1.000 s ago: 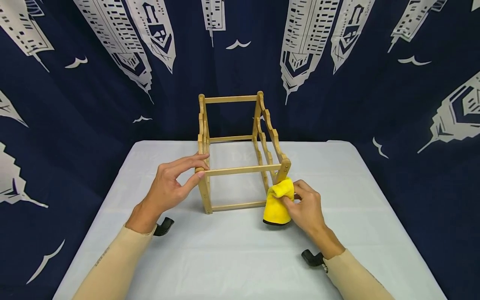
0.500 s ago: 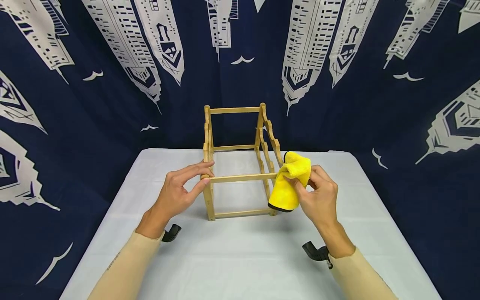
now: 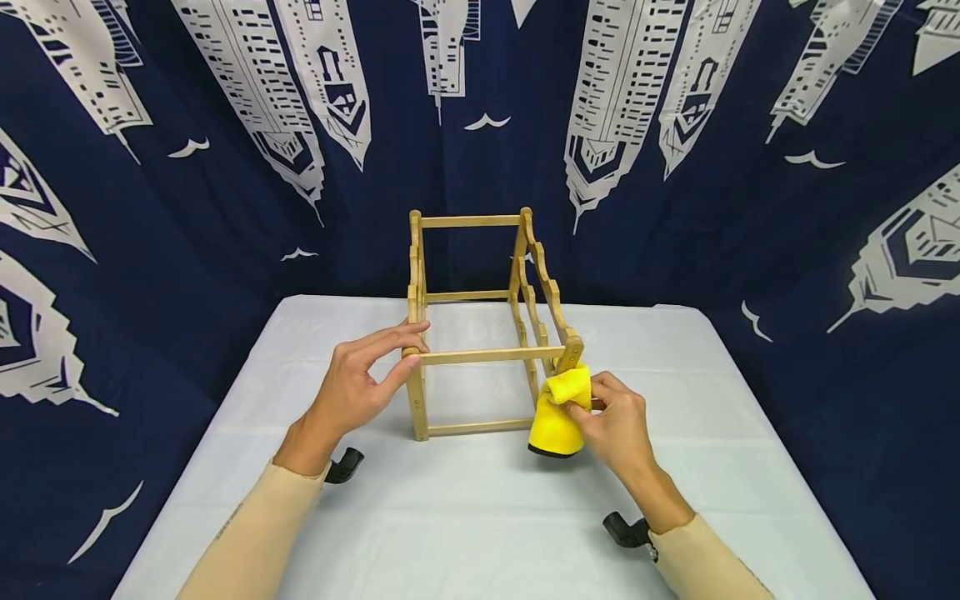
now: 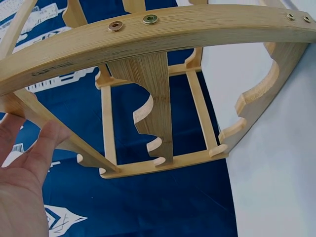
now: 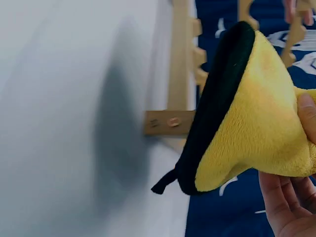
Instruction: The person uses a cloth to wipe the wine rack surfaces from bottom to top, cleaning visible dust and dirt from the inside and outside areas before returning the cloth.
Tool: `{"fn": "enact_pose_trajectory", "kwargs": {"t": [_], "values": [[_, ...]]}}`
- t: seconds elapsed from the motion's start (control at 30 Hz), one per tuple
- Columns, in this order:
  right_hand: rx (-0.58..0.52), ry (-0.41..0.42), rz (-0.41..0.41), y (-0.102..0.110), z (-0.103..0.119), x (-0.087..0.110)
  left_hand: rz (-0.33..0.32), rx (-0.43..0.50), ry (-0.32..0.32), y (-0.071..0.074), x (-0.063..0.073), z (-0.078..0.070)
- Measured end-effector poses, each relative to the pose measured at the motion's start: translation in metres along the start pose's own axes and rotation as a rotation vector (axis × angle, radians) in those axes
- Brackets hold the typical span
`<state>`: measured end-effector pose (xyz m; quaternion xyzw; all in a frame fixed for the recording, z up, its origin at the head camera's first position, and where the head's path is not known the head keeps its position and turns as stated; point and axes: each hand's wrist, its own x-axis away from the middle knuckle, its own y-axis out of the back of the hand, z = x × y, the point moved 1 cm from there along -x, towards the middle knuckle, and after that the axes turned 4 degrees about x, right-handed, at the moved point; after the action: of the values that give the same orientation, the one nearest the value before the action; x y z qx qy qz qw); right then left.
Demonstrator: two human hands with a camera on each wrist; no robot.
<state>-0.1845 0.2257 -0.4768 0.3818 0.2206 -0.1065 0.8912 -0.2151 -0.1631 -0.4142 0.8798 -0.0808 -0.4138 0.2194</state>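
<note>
A light wooden rack (image 3: 487,356) with scalloped side rails stands on the white table. My left hand (image 3: 360,379) holds its near left top corner, thumb in front and fingers over the side. In the left wrist view, the fingers (image 4: 42,148) are at the wooden frame (image 4: 163,27). My right hand (image 3: 617,421) pinches a bunched yellow cloth (image 3: 561,417) with black edging around the near right leg, below the top corner. The cloth hides the lower part of that leg. In the right wrist view, the yellow cloth (image 5: 252,118) hangs from the fingers, its black loop showing.
The white-covered table (image 3: 450,533) extends around the rack. Behind it hangs a dark blue curtain (image 3: 495,167) printed with white buildings and birds. Black wrist mounts (image 3: 626,530) stick out at both sleeves.
My right hand moved the cloth up to the rack's near right top corner, then back down the leg, uncovering the corner. The left hand keeps its place on the rack. The head view shifted slightly.
</note>
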Motion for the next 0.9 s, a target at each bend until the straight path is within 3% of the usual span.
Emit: {"fn": "enact_pose_trajectory", "kwargs": {"t": [0.37,0.6,0.9], "values": [[0.093,-0.101,0.241,-0.031,-0.036,0.013,0.014,-0.015,0.028,-0.004,0.001,0.004],[0.081,-0.142,0.286,-0.034,-0.039,0.012,0.002,-0.013,0.015,-0.002,0.002,0.002],[0.069,-0.110,0.251,-0.027,-0.031,0.013,-0.002,-0.004,0.012,-0.001,0.001,0.000]]}}
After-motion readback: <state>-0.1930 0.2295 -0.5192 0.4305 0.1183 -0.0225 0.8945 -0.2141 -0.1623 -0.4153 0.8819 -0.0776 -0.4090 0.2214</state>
